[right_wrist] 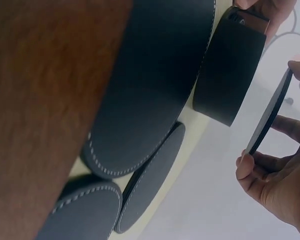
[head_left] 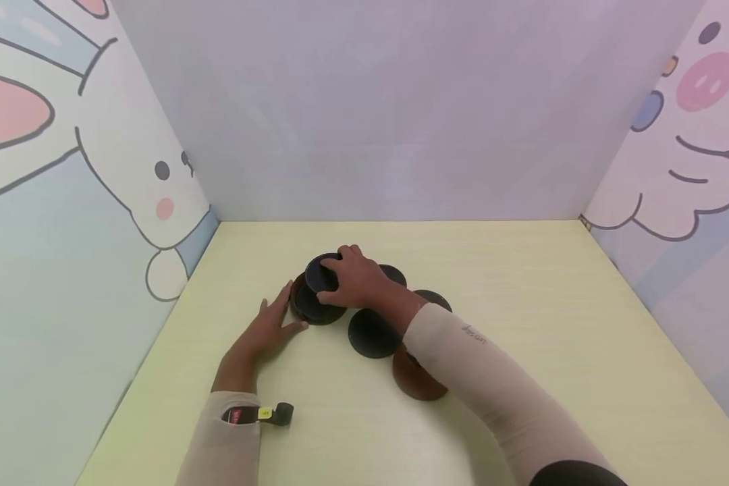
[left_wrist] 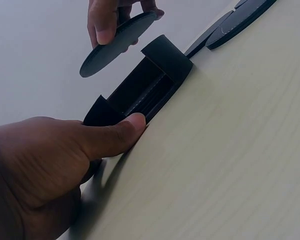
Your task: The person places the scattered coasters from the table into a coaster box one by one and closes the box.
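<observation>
Plainly, the right hand has a round, dark coaster pinched at its edge between thumb and fingers, tilted and clear of everything beneath. The coaster is just above the black-walled holder, towards one o'clock of it as the head camera looks down. At the holder's eight o'clock, the left hand grips it, thumb along the near edge and fingers at the outer side, partly hidden. The left wrist view shows the holder with a cut-away side and a dark inside. More pieces lie near it on the pale table: one disc between two and three o'clock, a second disc at three, a third disc at four, and a brown disc also at four but farther out, partly covered by the right sleeve. White stitching edges the dark pieces in the right wrist view. A strap circles the left sleeve. Beyond, a rabbit decorates the wall at ten o'clock, and a pink-snouted figure the one at two.
</observation>
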`<state>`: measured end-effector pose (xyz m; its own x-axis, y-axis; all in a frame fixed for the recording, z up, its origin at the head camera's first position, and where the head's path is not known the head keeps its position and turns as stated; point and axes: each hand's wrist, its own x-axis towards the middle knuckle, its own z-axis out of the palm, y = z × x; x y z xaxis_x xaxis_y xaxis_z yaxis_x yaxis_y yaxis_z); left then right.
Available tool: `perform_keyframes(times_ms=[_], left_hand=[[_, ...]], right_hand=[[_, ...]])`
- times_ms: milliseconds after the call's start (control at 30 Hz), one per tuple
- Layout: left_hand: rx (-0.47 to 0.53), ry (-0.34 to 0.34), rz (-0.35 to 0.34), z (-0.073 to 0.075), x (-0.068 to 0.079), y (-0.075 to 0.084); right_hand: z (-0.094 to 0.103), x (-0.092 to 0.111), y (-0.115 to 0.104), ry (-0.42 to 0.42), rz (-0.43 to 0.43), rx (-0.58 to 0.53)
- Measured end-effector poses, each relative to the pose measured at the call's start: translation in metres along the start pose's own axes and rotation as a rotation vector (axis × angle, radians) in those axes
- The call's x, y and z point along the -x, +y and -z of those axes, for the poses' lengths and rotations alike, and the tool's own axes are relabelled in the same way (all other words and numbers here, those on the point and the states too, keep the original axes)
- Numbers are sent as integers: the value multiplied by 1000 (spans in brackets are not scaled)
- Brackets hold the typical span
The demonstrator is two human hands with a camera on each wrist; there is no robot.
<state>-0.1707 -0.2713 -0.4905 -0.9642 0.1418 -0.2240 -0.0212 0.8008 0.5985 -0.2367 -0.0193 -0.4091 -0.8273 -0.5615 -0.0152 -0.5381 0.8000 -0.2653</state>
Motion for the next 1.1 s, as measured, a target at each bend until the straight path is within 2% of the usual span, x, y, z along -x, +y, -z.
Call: perform_keyframes(times_ms=[367, 667, 967, 1100], left_hand=[[-8, 11, -34, -1, 0, -6], [3, 10, -30, -1, 0, -5], [-13, 3, -34, -1, -1, -4], [-18, 16, -44, -1, 0, -4]], right_hand=[[-7, -6, -20, -48, 55, 82], [-11, -8, -25, -69, 34, 126], [-13, -9, -24, -95, 41, 69], [-12, -9, -21, -80, 58, 53]])
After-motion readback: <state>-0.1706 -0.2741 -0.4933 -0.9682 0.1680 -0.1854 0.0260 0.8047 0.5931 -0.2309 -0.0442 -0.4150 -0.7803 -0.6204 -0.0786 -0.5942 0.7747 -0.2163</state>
